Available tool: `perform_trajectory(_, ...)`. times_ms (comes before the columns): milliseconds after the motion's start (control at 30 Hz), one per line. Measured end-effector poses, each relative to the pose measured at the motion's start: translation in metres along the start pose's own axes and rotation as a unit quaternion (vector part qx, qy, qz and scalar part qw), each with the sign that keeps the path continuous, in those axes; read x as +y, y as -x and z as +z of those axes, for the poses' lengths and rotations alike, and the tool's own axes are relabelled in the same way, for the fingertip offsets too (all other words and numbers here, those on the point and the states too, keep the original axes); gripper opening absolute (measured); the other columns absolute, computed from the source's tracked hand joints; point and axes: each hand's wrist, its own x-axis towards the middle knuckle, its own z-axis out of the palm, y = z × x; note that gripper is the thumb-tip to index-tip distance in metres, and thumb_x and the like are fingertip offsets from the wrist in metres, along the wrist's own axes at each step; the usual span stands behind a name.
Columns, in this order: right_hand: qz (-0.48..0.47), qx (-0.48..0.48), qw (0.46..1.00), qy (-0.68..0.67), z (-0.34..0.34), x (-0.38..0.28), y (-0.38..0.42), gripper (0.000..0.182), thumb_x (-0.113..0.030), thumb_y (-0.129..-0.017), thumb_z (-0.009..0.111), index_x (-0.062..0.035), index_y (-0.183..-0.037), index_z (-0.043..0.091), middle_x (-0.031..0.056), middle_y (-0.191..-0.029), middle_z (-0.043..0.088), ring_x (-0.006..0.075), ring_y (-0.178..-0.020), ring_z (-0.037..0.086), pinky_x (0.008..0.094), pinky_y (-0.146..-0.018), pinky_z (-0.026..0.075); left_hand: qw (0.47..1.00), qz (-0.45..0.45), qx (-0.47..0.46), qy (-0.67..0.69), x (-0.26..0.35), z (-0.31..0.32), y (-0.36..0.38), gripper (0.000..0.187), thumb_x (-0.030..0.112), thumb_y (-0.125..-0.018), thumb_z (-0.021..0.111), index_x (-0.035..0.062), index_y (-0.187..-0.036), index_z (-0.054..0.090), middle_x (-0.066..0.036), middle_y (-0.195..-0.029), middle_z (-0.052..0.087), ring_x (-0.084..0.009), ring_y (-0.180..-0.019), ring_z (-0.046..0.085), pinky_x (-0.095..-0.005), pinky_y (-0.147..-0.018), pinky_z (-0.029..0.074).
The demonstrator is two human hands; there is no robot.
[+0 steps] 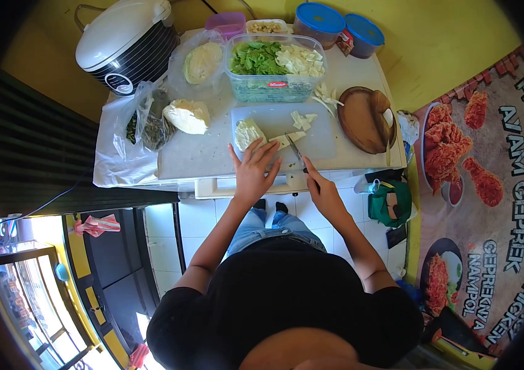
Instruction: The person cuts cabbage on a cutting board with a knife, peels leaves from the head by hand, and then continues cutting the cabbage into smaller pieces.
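Note:
A white cutting board [320, 143] lies near the table's front edge. On its left part sits a pale cabbage piece [248, 133], with a thin cabbage slice [288, 139] to its right and cut pieces [303, 121] farther back. My left hand [256, 168] rests with spread fingers at the front of the cabbage, its fingertips touching the slice. My right hand [324, 196] is closed on the dark handle of a knife [293, 146], whose blade points back and left over the slice.
Behind the board stands a clear container [272, 88] of greens and chopped cabbage. A wooden mortar [357, 120] is on the right. Half a cabbage [188, 117], a bagged cabbage [203, 63] and bagged greens [151, 126] lie left. A rice cooker [127, 46] stands back left.

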Motion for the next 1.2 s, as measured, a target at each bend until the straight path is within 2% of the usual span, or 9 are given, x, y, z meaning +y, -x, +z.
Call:
perform_trajectory(67, 0.031, -0.008, 0.998, -0.045, -0.004, -0.001, 0.002, 0.051, -0.013, -0.098, 0.049, -0.0224, -0.146, 0.037, 0.0222, -0.065, 0.056, 0.0213, -0.054, 0.054, 0.0331, -0.06, 0.046, 1.0, -0.001, 0.007, 0.004, 0.001, -0.001, 0.0, 0.038, 0.028, -0.088, 0.064, 0.0215, -0.125, 0.063, 0.008, -0.126, 0.059, -0.0198, -0.128, 0.044, -0.0675, -0.108, -0.002)
perform_trajectory(167, 0.045, -0.003, 0.997, -0.067, -0.007, -0.014, -0.002, 0.049, -0.015, -0.098, 0.049, -0.0221, -0.145, 0.038, 0.0199, -0.065, 0.054, 0.0148, -0.057, 0.045, 0.03, -0.061, 0.044, 1.0, 0.007, 0.024, -0.002, 0.002, -0.007, -0.002, 0.035, 0.028, -0.087, 0.064, 0.0215, -0.121, 0.065, 0.008, -0.122, 0.061, -0.0185, -0.126, 0.045, -0.0689, -0.108, 0.0)
perform_trajectory(500, 0.031, -0.014, 0.996, -0.084, -0.008, -0.023, -0.012, 0.048, -0.015, -0.099, 0.048, -0.0228, -0.146, 0.038, 0.0156, -0.064, 0.051, 0.0128, -0.058, 0.044, 0.0296, -0.06, 0.043, 0.998, 0.015, 0.053, -0.02, -0.013, -0.001, -0.006, 0.027, 0.028, -0.086, 0.067, 0.0234, -0.113, 0.069, 0.011, -0.115, 0.064, -0.016, -0.123, 0.048, -0.0634, -0.111, 0.001)
perform_trajectory(567, 0.075, -0.041, 0.994, -0.075, -0.009, -0.026, -0.011, 0.048, -0.013, -0.099, 0.049, -0.0229, -0.145, 0.039, 0.0098, -0.079, 0.057, 0.0098, -0.063, 0.04, 0.0251, -0.061, 0.041, 0.998, 0.015, 0.06, -0.023, -0.013, 0.0, -0.005, 0.026, 0.028, -0.085, 0.067, 0.0234, -0.111, 0.07, 0.011, -0.114, 0.064, -0.0159, -0.122, 0.048, -0.0628, -0.111, 0.002)
perform_trajectory(700, 0.061, -0.038, 0.994, -0.078, -0.006, -0.025, -0.012, 0.049, -0.013, -0.099, 0.049, -0.0226, -0.145, 0.039, 0.0091, -0.075, 0.056, 0.0099, -0.063, 0.04, 0.0252, -0.061, 0.041, 0.998, 0.013, 0.059, -0.026, -0.013, 0.0, -0.005, 0.026, 0.028, -0.085, 0.068, 0.0235, -0.111, 0.07, 0.011, -0.114, 0.064, -0.0158, -0.122, 0.048, -0.0629, -0.111, 0.002)
perform_trajectory(900, 0.063, -0.058, 0.995, -0.054, -0.004, -0.027, -0.01, 0.048, -0.015, -0.099, 0.049, -0.0223, -0.145, 0.038, 0.0129, -0.064, 0.049, 0.0115, -0.06, 0.039, 0.0271, -0.06, 0.041, 0.998, 0.018, 0.061, -0.025, -0.014, 0.001, -0.004, 0.027, 0.027, -0.084, 0.069, 0.0235, -0.111, 0.07, 0.011, -0.114, 0.064, -0.0156, -0.122, 0.049, -0.063, -0.111, 0.002)
perform_trajectory(1000, 0.036, -0.048, 0.998, -0.034, -0.003, -0.024, -0.009, 0.049, -0.016, -0.099, 0.049, -0.0225, -0.146, 0.037, 0.018, -0.064, 0.05, 0.018, -0.055, 0.045, 0.03, -0.06, 0.043, 0.997, 0.023, 0.065, -0.031, -0.015, 0.002, -0.004, 0.028, 0.029, -0.084, 0.068, 0.0232, -0.111, 0.07, 0.012, -0.114, 0.063, -0.0149, -0.122, 0.048, -0.0667, -0.109, 0.004)
perform_trajectory(1067, 0.02, -0.066, 0.996, 0.059, -0.002, -0.023, -0.008, 0.055, -0.014, -0.098, 0.045, -0.0222, -0.149, 0.028, 0.0246, -0.068, 0.058, 0.0383, -0.061, 0.061, 0.0449, -0.061, 0.047, 0.997, 0.023, 0.067, -0.032, -0.014, 0.002, -0.004, 0.027, 0.028, -0.084, 0.068, 0.0233, -0.111, 0.07, 0.011, -0.114, 0.064, -0.0151, -0.121, 0.049, -0.0665, -0.109, 0.003)
perform_trajectory(1200, -0.003, -0.062, 0.992, 0.107, 0.017, -0.016, -0.007, 0.063, -0.01, -0.096, 0.045, -0.0215, -0.152, 0.018, 0.0244, -0.067, 0.058, 0.0396, -0.062, 0.061, 0.0485, -0.06, 0.047, 0.996, 0.04, 0.071, -0.031, -0.015, 0.001, -0.003, 0.026, 0.027, -0.084, 0.068, 0.0226, -0.11, 0.071, 0.011, -0.113, 0.065, -0.0153, -0.121, 0.05, -0.0663, -0.109, 0.002)
